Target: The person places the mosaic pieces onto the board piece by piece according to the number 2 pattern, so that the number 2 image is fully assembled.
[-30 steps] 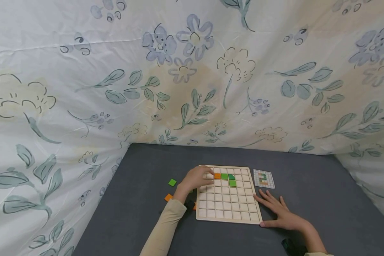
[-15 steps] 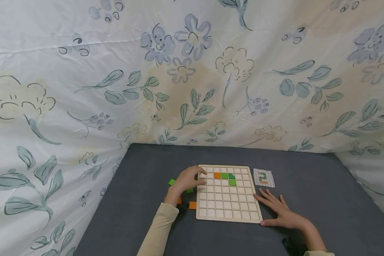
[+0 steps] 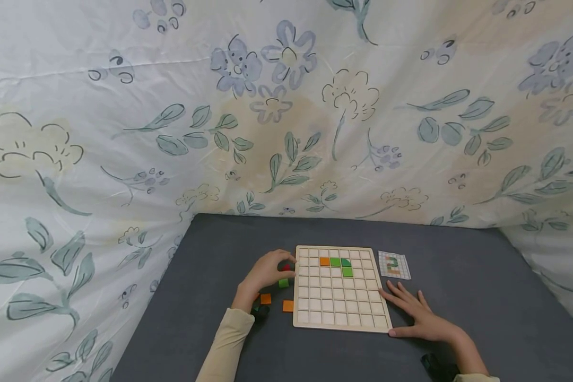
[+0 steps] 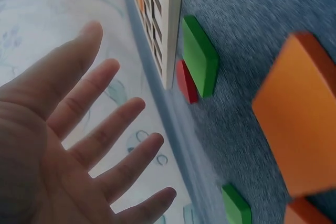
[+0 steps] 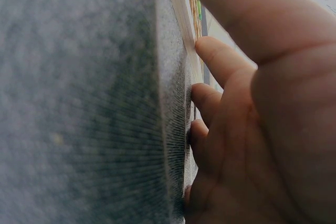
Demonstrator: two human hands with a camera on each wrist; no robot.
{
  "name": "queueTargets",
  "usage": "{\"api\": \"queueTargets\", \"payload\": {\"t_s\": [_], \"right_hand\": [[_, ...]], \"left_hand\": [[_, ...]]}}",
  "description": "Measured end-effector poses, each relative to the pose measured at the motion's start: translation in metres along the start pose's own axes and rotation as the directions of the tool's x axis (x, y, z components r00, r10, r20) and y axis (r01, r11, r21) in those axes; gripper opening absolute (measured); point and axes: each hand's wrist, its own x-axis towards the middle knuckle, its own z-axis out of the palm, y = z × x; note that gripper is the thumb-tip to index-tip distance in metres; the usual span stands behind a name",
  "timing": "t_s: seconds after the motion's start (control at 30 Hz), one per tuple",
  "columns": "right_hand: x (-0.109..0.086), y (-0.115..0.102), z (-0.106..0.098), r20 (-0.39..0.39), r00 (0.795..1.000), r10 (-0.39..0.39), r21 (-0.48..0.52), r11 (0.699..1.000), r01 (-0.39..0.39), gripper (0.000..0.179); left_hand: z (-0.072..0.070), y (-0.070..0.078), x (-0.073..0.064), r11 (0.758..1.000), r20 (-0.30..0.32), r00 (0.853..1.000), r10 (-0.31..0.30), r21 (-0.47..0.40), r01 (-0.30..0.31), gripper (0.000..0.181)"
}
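Observation:
A wooden grid board (image 3: 334, 306) lies on the dark table. In its upper rows sit an orange tile (image 3: 324, 261), a green tile (image 3: 335, 262) beside it, a dark green tile (image 3: 346, 262) and another green one below that. My left hand (image 3: 266, 270) is just off the board's left edge, fingers spread and holding nothing in the left wrist view. Under its fingers lie a red tile (image 4: 186, 81) and a loose green tile (image 4: 199, 56). My right hand (image 3: 422, 321) rests flat at the board's right edge, thumb near the front corner and fingertips touching the side.
A small printed card (image 3: 394, 265) with a coloured grid pattern lies right of the board. Loose orange tiles (image 3: 288, 306) lie left of it, some partly hidden by my left wrist. A floral cloth (image 3: 286, 106) hangs behind the table (image 3: 334, 358).
My left hand has drawn back leftward from over the board to beside its left edge, uncovering loose tiles. The tiles on the board and my right hand have stayed put.

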Motion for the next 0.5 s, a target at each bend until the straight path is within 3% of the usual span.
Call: {"api": "queueTargets", "payload": {"t_s": [0.2,0.5], "right_hand": [[0.000,-0.001,0.000,-0.002,1.000,-0.004,0.000,1.000,0.004,0.080],[0.000,-0.001,0.001,0.002,1.000,-0.007,-0.006,1.000,0.007,0.080]], "left_hand": [[-0.006,-0.003,-0.008,0.999,0.003,1.000,-0.022,0.024,0.022,0.036],[-0.012,-0.011,-0.021,0.999,0.004,1.000,-0.001,0.046,0.001,0.035]]}}
